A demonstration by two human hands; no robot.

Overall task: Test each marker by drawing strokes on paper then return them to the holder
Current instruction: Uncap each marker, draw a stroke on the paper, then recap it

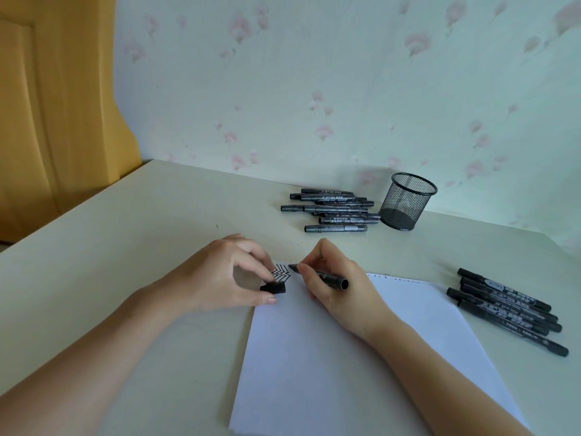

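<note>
- Marker (327, 276) lies uncapped in the right hand (336, 287), which grips it, tip seemingly touching the paper (345, 372) beside black zigzag strokes (280, 273).
- Left hand (220, 278) pinches the cap (273, 288) at the paper's corner.
- Mesh holder (405, 201) stands on the worktop (141, 247) behind.

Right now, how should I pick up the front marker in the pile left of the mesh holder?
Pinch the front marker mid-barrel from above, fingers across its width. It lies flat, lengthwise left to right, apart from the pile behind, with bare table in front.
</note>
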